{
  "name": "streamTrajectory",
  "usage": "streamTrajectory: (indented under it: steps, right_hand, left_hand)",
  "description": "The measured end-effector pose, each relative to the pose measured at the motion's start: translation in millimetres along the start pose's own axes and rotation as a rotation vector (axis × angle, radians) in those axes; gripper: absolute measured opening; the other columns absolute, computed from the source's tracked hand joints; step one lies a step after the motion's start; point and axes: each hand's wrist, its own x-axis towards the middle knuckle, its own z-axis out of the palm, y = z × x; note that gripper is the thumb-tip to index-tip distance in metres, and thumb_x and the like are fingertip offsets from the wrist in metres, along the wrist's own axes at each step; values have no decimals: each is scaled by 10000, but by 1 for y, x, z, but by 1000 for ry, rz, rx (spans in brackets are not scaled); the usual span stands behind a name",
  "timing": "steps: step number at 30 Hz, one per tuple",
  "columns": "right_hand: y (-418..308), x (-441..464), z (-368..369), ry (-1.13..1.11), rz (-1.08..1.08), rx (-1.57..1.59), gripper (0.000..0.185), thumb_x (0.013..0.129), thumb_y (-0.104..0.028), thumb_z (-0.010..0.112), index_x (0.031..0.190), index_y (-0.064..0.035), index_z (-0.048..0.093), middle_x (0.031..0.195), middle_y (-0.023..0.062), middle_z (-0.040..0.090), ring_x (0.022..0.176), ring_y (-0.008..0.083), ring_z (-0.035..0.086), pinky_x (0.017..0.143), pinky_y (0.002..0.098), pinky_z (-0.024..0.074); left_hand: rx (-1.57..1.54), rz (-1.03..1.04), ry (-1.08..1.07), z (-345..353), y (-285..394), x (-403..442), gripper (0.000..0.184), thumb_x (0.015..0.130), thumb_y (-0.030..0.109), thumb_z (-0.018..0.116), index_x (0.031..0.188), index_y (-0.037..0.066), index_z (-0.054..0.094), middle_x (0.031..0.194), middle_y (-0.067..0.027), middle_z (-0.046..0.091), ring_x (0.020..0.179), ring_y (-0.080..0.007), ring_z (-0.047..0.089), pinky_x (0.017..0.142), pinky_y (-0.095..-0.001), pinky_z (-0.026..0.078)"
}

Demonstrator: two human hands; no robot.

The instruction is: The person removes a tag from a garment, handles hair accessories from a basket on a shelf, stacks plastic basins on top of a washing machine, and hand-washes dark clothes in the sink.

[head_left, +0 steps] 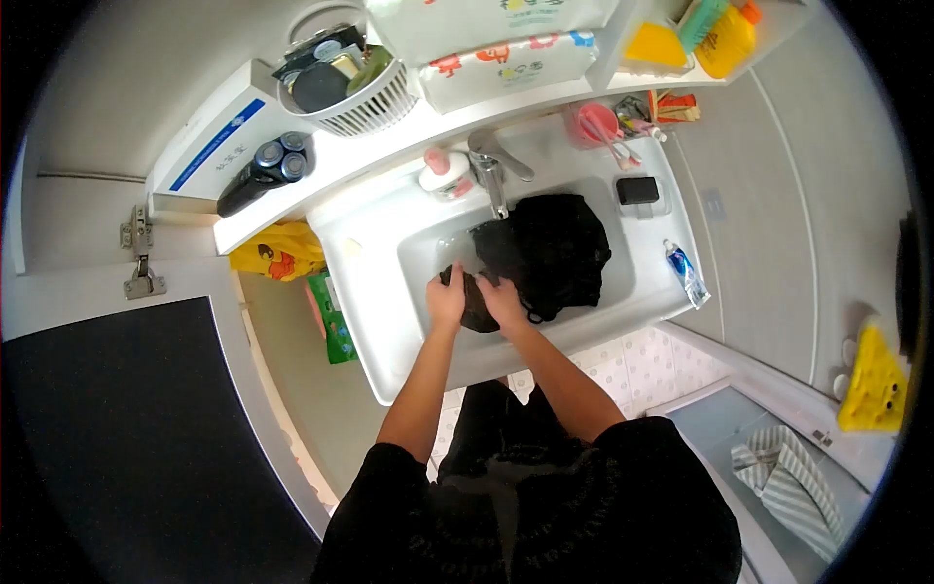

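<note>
A black garment [550, 255] lies bunched and wet-looking in the white sink [375, 292], spread over its middle and right side under the tap [493, 175]. At the front left of the basin, my left hand [448, 300] is closed on a gathered part of black cloth. Close beside it, my right hand [502, 302] grips the same bunch from the other side. This bunch seems to run into the larger black heap, though the join is hard to make out. Some water shows in the basin near my left hand. My fingertips are partly hidden by the cloth.
Behind the tap's left side stands a white pump bottle [448, 175]. A pink cup [595, 125], a black soap bar [638, 190] and a toothpaste tube [687, 274] sit along the right. The shelf above holds a shaver [265, 173] and a basket [375, 102]. A cabinet door [229, 336] hangs open at left.
</note>
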Motion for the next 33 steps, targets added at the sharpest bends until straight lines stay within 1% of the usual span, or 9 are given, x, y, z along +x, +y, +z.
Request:
streamTrajectory:
  steps: [7, 8, 13, 14, 17, 18, 22, 26, 33]
  right_hand:
    - [-10, -27, 2, -244, 155, 343, 576, 988, -545, 576, 1392, -135, 553, 1229, 55, 651, 961, 175, 678, 757, 318, 518]
    - [-6, -21, -3, -357, 78, 215, 695, 989, -565, 549, 1481, -91, 423, 1401, 60, 570, 1020, 251, 661, 838, 380, 513]
    - [8, -17, -6, -297, 21, 103, 452, 1010, -416, 584, 1359, -129, 561, 1262, 39, 635, 981, 198, 671, 784, 320, 517]
    - [6, -20, -7, -262, 32, 113, 384, 1017, -361, 596, 1327, -134, 591, 1213, 32, 653, 961, 176, 675, 759, 299, 519]
    - [28, -11, -12, -238, -145, 2, 352, 992, -303, 634, 1300, -132, 607, 1211, 61, 647, 992, 195, 669, 795, 311, 527]
    - [28, -13, -15, -207, -217, -87, 355, 980, -286, 645, 1295, -127, 607, 1216, 75, 643, 1005, 211, 665, 809, 321, 530]
    - [36, -13, -32, -104, -468, -349, 373, 939, -241, 679, 1279, -107, 605, 1243, 136, 619, 1052, 286, 648, 869, 359, 533]
    - [33, -17, -47, -93, -435, -379, 374, 926, -224, 680, 1271, -100, 603, 1234, 158, 614, 1080, 318, 630, 884, 369, 531]
    - [29, -29, -46, -46, -523, -364, 378, 903, -184, 684, 1255, -74, 603, 1197, 161, 619, 1073, 317, 628, 870, 379, 532]
  left_hand:
    - [157, 292, 149, -97, 40, -9, 412, 917, 385, 724, 794, -8, 717, 632, -98, 659, 579, -191, 587, 621, -338, 492]
    - [256, 292, 142, -115, 43, -2, 410, 908, 400, 722, 811, 2, 719, 639, -117, 659, 590, -209, 617, 630, -345, 501]
    - [605, 317, 306, -160, 52, 30, 457, 872, 523, 694, 850, 71, 758, 719, -175, 703, 710, -382, 694, 684, -432, 554]
    - [696, 209, 265, -163, 47, 40, 411, 856, 505, 713, 971, 112, 758, 847, -170, 730, 813, -381, 705, 747, -445, 561]
    - [745, 473, 340, -156, 4, 60, 481, 836, 491, 731, 1194, 172, 698, 1158, -174, 695, 1078, -390, 656, 864, -473, 542]
    - [745, 473, 341, -151, -5, 57, 602, 828, 460, 735, 1366, 232, 591, 1424, -168, 524, 1328, -438, 466, 1056, -558, 416]
    - [875, 683, 491, -128, 8, 15, 621, 836, 473, 703, 1399, 244, 578, 1532, -163, 406, 1429, -472, 288, 1145, -709, 121]
    - [1111, 558, 299, -116, -10, -6, 620, 872, 596, 629, 1421, 312, 575, 1672, -122, 183, 1507, -459, 132, 1099, -775, 136]
    - [1154, 567, 288, -111, -25, 21, 542, 946, 540, 574, 1438, 314, 547, 1688, -102, 129, 1513, -441, 113, 1091, -782, 98]
